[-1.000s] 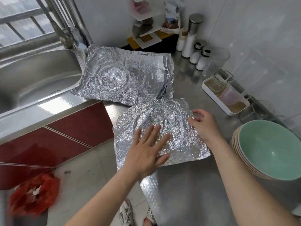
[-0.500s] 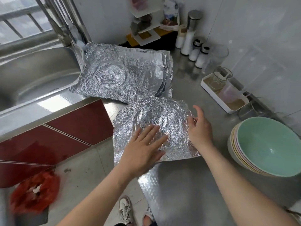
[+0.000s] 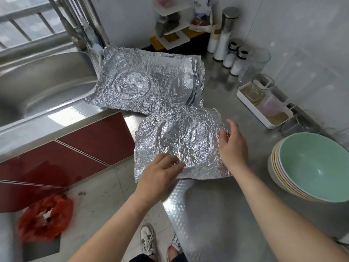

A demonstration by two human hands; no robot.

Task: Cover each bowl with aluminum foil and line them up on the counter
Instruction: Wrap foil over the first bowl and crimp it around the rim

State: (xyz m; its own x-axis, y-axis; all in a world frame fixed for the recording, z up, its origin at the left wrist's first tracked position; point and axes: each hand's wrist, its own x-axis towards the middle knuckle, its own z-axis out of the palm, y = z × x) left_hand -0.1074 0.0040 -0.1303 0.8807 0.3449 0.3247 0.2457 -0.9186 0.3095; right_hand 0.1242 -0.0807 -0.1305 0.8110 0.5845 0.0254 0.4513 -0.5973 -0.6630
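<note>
Left hand [image 3: 160,173] pinches near edge of foil-covered bowl [image 3: 181,135] | right hand [image 3: 233,146] grips its right side | bowl between them

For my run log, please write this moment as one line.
step: shaping domed foil on counter | left hand: pinches foil front edge | right hand: grips foil right edge | waiting: bowl stack, uncovered

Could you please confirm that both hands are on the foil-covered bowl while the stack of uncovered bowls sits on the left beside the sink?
Not quite: the head view shows the stack of uncovered bowls on the right of the counter, away from the sink. The left hand and right hand are indeed on the foil-covered bowl.
</note>
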